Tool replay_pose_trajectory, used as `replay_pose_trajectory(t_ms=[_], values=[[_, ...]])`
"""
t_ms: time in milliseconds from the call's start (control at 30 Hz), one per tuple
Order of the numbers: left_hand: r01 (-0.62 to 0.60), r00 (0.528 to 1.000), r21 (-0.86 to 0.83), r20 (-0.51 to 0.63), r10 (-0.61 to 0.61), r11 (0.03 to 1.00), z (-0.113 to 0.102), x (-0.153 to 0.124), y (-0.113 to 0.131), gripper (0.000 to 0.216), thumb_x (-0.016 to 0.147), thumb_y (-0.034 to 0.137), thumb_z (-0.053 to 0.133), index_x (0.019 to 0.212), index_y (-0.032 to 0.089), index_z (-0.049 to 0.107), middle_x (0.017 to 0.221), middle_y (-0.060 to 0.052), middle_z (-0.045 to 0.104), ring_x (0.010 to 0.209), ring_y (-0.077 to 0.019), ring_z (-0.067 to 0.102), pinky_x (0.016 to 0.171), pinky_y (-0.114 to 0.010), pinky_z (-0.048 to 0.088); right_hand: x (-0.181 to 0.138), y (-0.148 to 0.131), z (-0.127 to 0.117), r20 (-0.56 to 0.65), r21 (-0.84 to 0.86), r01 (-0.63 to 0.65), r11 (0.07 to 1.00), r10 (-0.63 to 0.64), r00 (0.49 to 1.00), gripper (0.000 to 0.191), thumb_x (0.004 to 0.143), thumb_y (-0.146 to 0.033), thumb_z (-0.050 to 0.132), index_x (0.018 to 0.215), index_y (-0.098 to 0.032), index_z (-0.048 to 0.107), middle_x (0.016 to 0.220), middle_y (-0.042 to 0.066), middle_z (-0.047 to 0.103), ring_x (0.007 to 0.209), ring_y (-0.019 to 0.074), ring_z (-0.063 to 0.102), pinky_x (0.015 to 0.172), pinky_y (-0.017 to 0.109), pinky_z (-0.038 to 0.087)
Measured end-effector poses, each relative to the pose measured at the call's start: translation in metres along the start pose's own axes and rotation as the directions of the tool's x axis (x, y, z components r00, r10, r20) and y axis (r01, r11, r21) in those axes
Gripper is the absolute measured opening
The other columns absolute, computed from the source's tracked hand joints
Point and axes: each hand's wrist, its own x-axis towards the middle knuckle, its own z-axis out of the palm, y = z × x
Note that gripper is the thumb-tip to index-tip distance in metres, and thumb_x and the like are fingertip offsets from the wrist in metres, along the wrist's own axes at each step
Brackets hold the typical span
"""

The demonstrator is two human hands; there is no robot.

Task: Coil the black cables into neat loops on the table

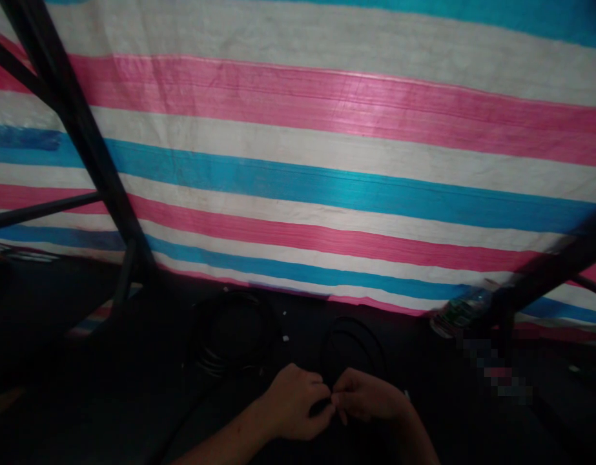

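Observation:
Low in the middle of the view, my left hand (300, 402) and my right hand (367, 395) meet at their fingertips. Both are closed in a pinch. A thin black cable (352, 321) curves in loops just beyond my knuckles and runs down to my fingers, which seem to grip it; the dimness hides its exact path between them. A larger coil of black cable (232, 294) lies on the dark floor (298, 323) to the left, apart from my hands.
A striped plastic sheet (327, 200) hangs as a wall in front. Dark metal frame legs stand at left (92, 152) and right (544, 271). A clear plastic bottle (460, 313) lies by the right leg. Small white scraps (285, 338) dot the floor.

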Motion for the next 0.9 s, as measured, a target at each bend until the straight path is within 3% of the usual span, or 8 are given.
replay_pose_trajectory(t_ms=[167, 300, 433, 600, 767, 900], values=[[-0.024, 1.000, -0.054, -0.002, 0.024, 0.998, -0.006, 0.004, -0.005, 0.043, 0.094, 0.046, 0.046, 0.066, 0.019, 0.062, 0.061, 0.001, 0.063, 0.055, -0.0105, 0.057, 0.051, -0.026, 0.022, 0.001, 0.001, -0.001, 0.009, 0.008, 0.021, 1.000, -0.021, 1.000, 0.054, 0.081, -0.062, 0.062, 0.064, -0.011, 0.065, 0.037, -0.009, 0.036, 0.034, 0.0030, 0.025, 0.036, 0.018, 0.017], [-0.024, 1.000, -0.162, -0.008, 0.023, 0.987, -0.012, 0.004, -0.016, 0.047, 0.093, 0.045, 0.048, 0.057, 0.016, 0.054, 0.049, 0.003, 0.048, 0.046, -0.0074, 0.044, 0.049, -0.025, 0.019, -0.007, 0.005, -0.008, -0.005, 0.028, 0.058, 0.998, -0.058, 0.998, 0.054, 0.082, -0.061, 0.062, 0.067, -0.009, 0.069, 0.040, -0.008, 0.037, 0.036, 0.0026, 0.027, 0.037, 0.018, 0.018], [-0.019, 1.000, -0.332, -0.001, 0.020, 0.943, -0.025, 0.000, -0.029, 0.047, 0.091, 0.040, 0.052, 0.053, 0.015, 0.044, 0.046, 0.006, 0.032, 0.042, -0.0048, 0.031, 0.047, -0.023, 0.019, -0.023, 0.015, -0.019, -0.080, 0.073, 0.051, 0.996, -0.045, 0.996, 0.054, 0.080, -0.061, 0.064, 0.070, -0.008, 0.071, 0.042, -0.007, 0.038, 0.037, 0.0029, 0.029, 0.038, 0.018, 0.019], [0.016, 0.997, -0.454, 0.078, 0.022, 0.891, -0.040, -0.004, -0.037, 0.048, 0.093, 0.037, 0.050, 0.052, 0.015, 0.036, 0.047, 0.007, 0.029, 0.042, -0.0043, 0.027, 0.045, -0.022, 0.019, -0.041, 0.025, -0.028, -0.189, 0.123, 0.025, 0.992, -0.002, 0.982, 0.055, 0.077, -0.063, 0.065, 0.071, -0.009, 0.070, 0.043, -0.008, 0.035, 0.037, 0.0027, 0.027, 0.037, 0.017, 0.017], [0.046, 0.998, -0.286, 0.056, -0.031, 0.957, -0.032, -0.003, -0.030, 0.045, 0.093, 0.036, 0.048, 0.053, 0.015, 0.042, 0.046, 0.006, 0.034, 0.042, -0.0054, 0.030, 0.047, -0.024, 0.020, -0.038, 0.022, -0.027, -0.159, 0.134, 0.002, 0.991, 0.019, 0.987, 0.055, 0.077, -0.062, 0.066, 0.069, -0.008, 0.071, 0.040, -0.008, 0.036, 0.035, 0.0025, 0.026, 0.035, 0.017, 0.017], [0.025, 0.999, -0.057, -0.033, -0.027, 0.998, -0.019, -0.001, -0.017, 0.042, 0.093, 0.041, 0.048, 0.060, 0.017, 0.054, 0.055, 0.002, 0.056, 0.049, -0.0082, 0.047, 0.051, -0.027, 0.019, -0.025, 0.017, -0.021, -0.053, 0.120, -0.051, 0.991, 0.057, 0.997, 0.049, 0.080, -0.055, 0.067, 0.070, -0.008, 0.072, 0.041, -0.009, 0.036, 0.035, 0.0021, 0.027, 0.035, 0.016, 0.019]])
